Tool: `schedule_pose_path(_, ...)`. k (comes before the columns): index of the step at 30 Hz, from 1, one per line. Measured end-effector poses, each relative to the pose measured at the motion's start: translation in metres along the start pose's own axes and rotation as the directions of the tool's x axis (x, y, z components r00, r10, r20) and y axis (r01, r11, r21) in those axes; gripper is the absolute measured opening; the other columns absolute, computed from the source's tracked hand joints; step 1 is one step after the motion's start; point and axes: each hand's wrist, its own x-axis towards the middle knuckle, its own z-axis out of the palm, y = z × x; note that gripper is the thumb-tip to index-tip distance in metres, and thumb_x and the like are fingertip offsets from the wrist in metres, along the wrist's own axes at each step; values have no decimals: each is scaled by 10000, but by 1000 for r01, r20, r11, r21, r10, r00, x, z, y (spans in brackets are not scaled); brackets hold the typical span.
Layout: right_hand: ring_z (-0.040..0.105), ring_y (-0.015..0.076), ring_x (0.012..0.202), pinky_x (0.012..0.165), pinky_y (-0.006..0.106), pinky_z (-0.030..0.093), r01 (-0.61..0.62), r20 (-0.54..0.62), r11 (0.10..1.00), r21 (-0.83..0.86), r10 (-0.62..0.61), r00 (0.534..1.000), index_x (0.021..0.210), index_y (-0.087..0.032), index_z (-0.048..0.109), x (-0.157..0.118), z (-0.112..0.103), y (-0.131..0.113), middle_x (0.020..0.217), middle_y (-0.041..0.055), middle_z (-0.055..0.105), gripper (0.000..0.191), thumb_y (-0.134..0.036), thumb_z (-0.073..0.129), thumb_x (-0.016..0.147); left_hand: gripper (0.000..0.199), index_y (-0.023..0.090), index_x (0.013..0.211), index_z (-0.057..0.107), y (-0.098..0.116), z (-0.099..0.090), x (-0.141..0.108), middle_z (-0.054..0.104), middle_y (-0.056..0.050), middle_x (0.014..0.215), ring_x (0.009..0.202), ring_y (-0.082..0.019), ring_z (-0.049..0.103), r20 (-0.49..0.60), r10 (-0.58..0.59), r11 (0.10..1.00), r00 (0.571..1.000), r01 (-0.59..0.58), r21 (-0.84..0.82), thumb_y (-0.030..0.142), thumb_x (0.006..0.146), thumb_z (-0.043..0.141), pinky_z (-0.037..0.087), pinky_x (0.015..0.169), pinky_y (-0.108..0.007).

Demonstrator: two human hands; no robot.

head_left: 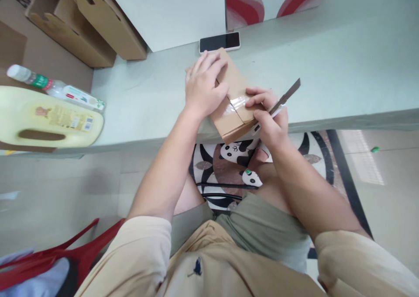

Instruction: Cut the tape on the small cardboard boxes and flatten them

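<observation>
A small brown cardboard box [235,75] lies tilted across the near edge of the table, with clear tape over the seam at its near end. My left hand [203,86] grips the box from its left side, fingers over the top. In my right hand [272,119] is a utility knife [288,94], its long blade pointing up and to the right, away from the box. The fingertips of that hand also rest on the box's right side near the tape. My palm hides part of the knife's handle.
A phone [220,42] lies just beyond the box, before a white carton [176,13] and a red-and-white carton [248,8]. Brown cardboard boxes [111,26], a plastic bottle [59,87] and a pale yellow jug [75,129] stand at left. A red chair [85,240] is beside me.
</observation>
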Motion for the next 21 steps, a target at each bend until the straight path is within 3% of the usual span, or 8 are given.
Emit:
schedule_pose_path(7, 660, 269, 1184, 1034, 489, 515, 29, 0, 999, -18, -29, 1000, 851, -225, 668, -1, 0, 2, 1180, 61, 711, 157, -188, 527, 796, 819, 529, 1295, 616, 1, 1, -1, 574, 168, 1434, 1605, -352, 40, -47, -14, 999, 999, 12, -44, 373, 492, 625, 58, 1363, -514)
schedule_pose_path(10, 676, 255, 1133, 927, 445, 564, 24, -128, 999, -28, -27, 991, 865, -227, 648, 0, -1, 6, 1112, 71, 709, 142, -324, 545, 874, 769, 505, 1249, 645, 0, 0, -3, 605, 132, 1409, 1596, -363, 97, -59, -6, 999, 998, 4, -43, 361, 494, 636, 72, 1358, -518)
schedule_pose_path(13, 698, 195, 787, 652, 344, 563, -59, -305, 998, 19, 62, 950, 907, -237, 590, 4, -5, 14, 820, 34, 681, 277, -487, 480, 950, 660, 478, 1166, 689, 2, -1, -6, 617, 116, 1397, 1577, -376, 168, -47, 10, 1000, 999, -10, 16, 356, 519, 643, 84, 1352, -515)
schedule_pose_path(16, 415, 129, 379, 432, 287, 395, -189, -377, 979, 75, 203, 904, 926, -255, 511, 8, -14, 27, 472, -71, 404, 343, -545, 350, 1013, 608, 454, 1155, 696, 5, 2, -7, 603, 98, 1417, 1562, -382, 217, -34, 10, 996, 999, -6, 90, 360, 557, 646, 88, 1345, -517)
schedule_pose_path(18, 279, 124, 331, 407, 300, 332, -261, -357, 963, 70, 269, 895, 961, -264, 482, 9, -21, 35, 429, -93, 278, 371, -515, 223, 1047, 603, 447, 1175, 689, 7, 5, -7, 595, 82, 1424, 1561, -382, 226, -34, 2, 993, 999, 2, 120, 363, 580, 644, 91, 1341, -523)
schedule_pose_path(21, 323, 143, 386, 454, 326, 360, -264, -283, 964, -20, 248, 927, 1060, -274, 466, 6, -28, 38, 482, -60, 376, 331, -459, 192, 1056, 609, 451, 1195, 679, 8, 10, -7, 601, 77, 1417, 1559, -377, 229, -54, -6, 993, 999, 12, 119, 357, 594, 646, 100, 1338, -525)
